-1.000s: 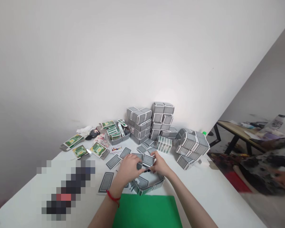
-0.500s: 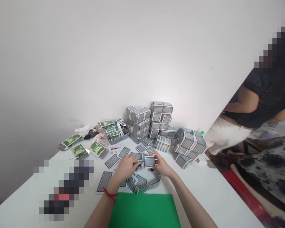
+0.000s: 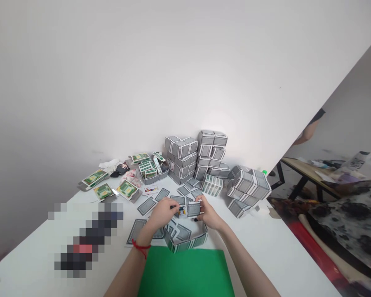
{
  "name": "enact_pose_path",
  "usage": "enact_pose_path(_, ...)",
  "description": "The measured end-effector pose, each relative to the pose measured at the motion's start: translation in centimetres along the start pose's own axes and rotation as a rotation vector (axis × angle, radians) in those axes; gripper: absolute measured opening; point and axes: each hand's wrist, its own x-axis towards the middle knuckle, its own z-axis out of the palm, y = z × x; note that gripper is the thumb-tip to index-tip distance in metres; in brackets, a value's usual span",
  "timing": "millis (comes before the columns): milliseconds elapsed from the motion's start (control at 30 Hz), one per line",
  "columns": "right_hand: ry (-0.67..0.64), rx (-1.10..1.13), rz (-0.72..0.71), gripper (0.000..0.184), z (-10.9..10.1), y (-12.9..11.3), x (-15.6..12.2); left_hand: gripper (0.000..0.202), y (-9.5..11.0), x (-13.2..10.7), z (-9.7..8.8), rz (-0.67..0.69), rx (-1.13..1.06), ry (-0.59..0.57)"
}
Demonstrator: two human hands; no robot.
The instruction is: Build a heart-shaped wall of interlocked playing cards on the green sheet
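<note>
My right hand grips a grey-backed playing card by its right side, back facing me. The fingers of my left hand are pinched at the upper left of a face-up picture card, just left of that card. Right below both hands stands an open low box of folded playing cards, with grey-backed cards lying inside it. Several loose cards, including a grey-backed card, lie on the white table beyond and left of my left hand.
Stacked card blocks and a taller stack stand by the wall. More blocks sit right, beside small green-white card packs. Opened green card boxes lie left. A green sheet lies in front. Another person's arm shows right.
My left hand and the picture card have risen slightly, away from the low box. My right hand keeps its card. The person at right has moved mostly out of view.
</note>
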Motion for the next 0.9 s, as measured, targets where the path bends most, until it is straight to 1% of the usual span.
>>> enact_pose_path(167,0.083,-0.303,-0.058,0.049,0.2,0.0,0.0,0.024,-0.1,0.0,-0.3,-0.001,-0.018,0.016)
enact_pose_path(333,0.102,-0.435,-0.071,0.048,0.5,-0.6,0.0,0.024,-0.2,0.1,-0.2,-0.013,-0.014,0.024)
enact_pose_path(467,0.127,-0.558,-0.025,0.047,0.7,-1.3,-0.1,0.024,-0.1,0.1,-0.1,-0.017,-0.011,0.032)
enact_pose_path(700,0.132,-0.634,-0.001,0.045,0.8,-1.8,-0.5,0.025,-0.2,0.0,0.2,-0.017,0.019,0.018)
enact_pose_path(900,0.076,-0.716,-0.056,0.038,0.7,-2.2,-1.0,0.027,-0.3,0.0,0.2,0.001,0.095,-0.003)
